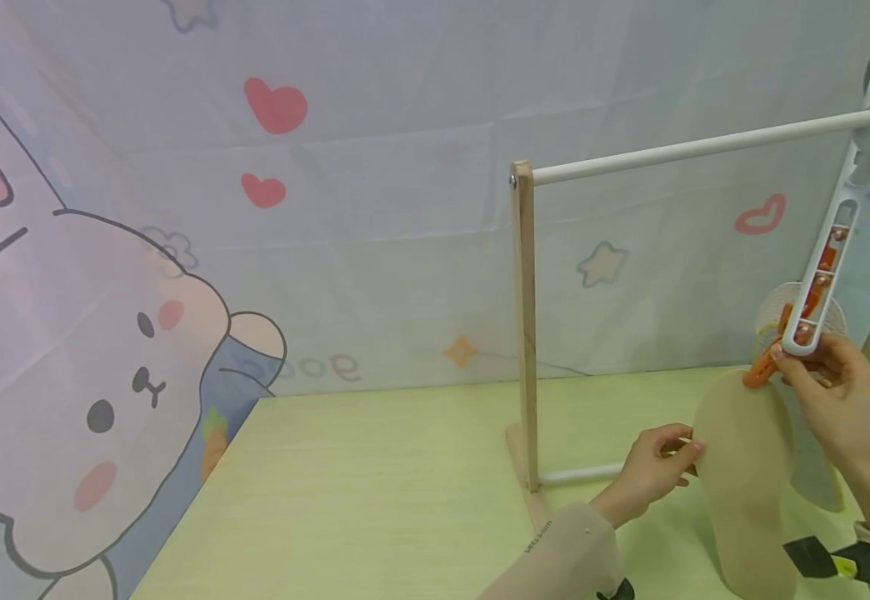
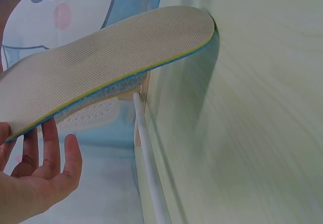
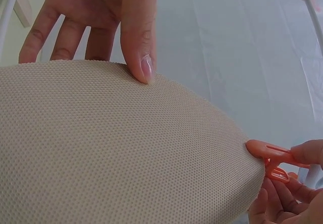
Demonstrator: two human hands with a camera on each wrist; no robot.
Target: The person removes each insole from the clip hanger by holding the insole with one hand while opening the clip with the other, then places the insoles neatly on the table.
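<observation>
Left fingers [image 2: 51, 146] pinch an insole [image 1: 748, 467], right fingers [image 1: 798, 379] an orange clothespin [image 1: 761, 371] beneath a clip hanger [image 1: 851, 185]. A rack [image 1: 527, 333] stands behind.

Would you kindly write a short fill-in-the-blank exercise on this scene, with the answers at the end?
1. The right grip pinches a clip whose colour is ____.
2. The left grip holds the insole by its edge, on its ____ side in the head view.
3. In the left wrist view, the insole's edge shows a yellow band above a ____ one.
4. The upper rail is ____, unlike the wooden upright.

Missing words: orange; left; blue; white.
</observation>
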